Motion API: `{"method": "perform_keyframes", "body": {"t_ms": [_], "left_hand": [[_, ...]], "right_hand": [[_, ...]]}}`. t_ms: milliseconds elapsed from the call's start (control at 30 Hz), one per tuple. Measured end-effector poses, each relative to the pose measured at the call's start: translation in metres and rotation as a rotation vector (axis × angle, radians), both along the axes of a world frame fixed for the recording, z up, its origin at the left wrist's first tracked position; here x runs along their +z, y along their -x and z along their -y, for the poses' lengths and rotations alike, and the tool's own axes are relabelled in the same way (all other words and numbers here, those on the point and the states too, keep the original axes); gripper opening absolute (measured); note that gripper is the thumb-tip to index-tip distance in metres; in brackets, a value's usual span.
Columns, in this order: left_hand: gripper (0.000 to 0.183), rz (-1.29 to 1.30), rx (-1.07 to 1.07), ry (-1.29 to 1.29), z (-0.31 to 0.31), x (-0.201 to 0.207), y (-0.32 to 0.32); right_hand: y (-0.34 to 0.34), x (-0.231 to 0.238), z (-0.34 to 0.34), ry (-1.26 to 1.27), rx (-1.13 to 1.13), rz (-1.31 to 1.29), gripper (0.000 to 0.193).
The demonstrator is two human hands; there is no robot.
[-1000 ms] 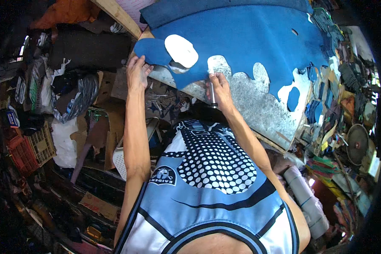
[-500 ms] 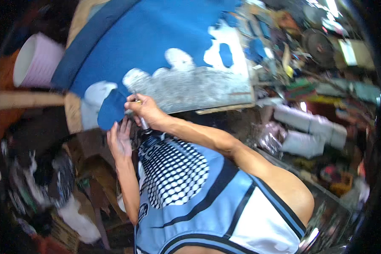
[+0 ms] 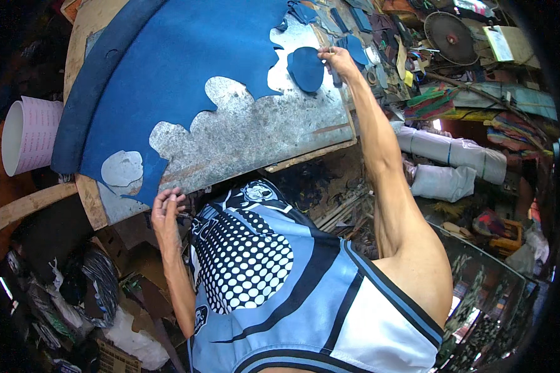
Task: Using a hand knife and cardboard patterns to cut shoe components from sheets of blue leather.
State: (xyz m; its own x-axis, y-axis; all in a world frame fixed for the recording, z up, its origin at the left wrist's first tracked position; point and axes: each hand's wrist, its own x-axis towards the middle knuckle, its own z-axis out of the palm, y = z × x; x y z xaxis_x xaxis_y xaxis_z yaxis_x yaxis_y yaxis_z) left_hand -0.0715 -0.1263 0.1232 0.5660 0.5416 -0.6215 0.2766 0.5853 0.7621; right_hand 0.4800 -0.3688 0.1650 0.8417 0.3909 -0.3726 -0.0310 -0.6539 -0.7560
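Note:
My right hand (image 3: 338, 59) reaches out to the far right of the board. Between its fingers is the edge of a rounded blue cut-out piece (image 3: 305, 69), and a dark-handled tool (image 3: 336, 78) is also in that hand, its tip hidden. A large blue sheet (image 3: 186, 56) with a ragged, scalloped near edge covers the far part of the worn grey metal board (image 3: 255, 133). At the board's near left edge my left hand (image 3: 167, 208) hovers with loosely bent fingers apart, holding nothing, close to a strip of the sheet beside an oval hole.
A white-pink roll (image 3: 34, 133) stands left of the table. Several blue scraps (image 3: 354, 46) and tools clutter the right side, with a round fan (image 3: 451, 38) beyond. White wrapped bundles (image 3: 454, 149) lie to the right. A wooden bar (image 3: 31, 205) juts out at left.
My right hand has carried the blue piece and the tool from the near left to the far right. My left hand stays near the board's edge, apart from the piece. The view has shifted.

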Motion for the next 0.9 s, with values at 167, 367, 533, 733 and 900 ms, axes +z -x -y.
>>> {"method": "perform_keyframes", "body": {"t_ms": [167,367,533,733,900], "left_hand": [[0.032,-0.113,0.061,-0.084,-0.010,0.024,0.005],[0.037,-0.156,0.096,-0.080,-0.013,0.019,0.007],[0.038,-0.220,0.083,-0.183,-0.025,0.036,-0.009],[0.030,-0.524,-0.073,-1.174,-0.092,0.015,-0.009],[0.036,-0.584,-0.065,-1.331,-0.107,-0.019,-0.026]], "right_hand": [[-0.013,-0.015,-0.003,0.028,-0.020,-0.081,0.018],[-0.011,-0.043,-0.012,0.122,0.019,-0.078,0.017],[-0.023,-0.050,0.014,0.567,0.230,0.506,0.040],[0.101,0.035,-0.138,0.276,0.316,0.129,0.037],[0.257,0.011,-0.230,-0.018,1.086,0.222,0.034]]}}
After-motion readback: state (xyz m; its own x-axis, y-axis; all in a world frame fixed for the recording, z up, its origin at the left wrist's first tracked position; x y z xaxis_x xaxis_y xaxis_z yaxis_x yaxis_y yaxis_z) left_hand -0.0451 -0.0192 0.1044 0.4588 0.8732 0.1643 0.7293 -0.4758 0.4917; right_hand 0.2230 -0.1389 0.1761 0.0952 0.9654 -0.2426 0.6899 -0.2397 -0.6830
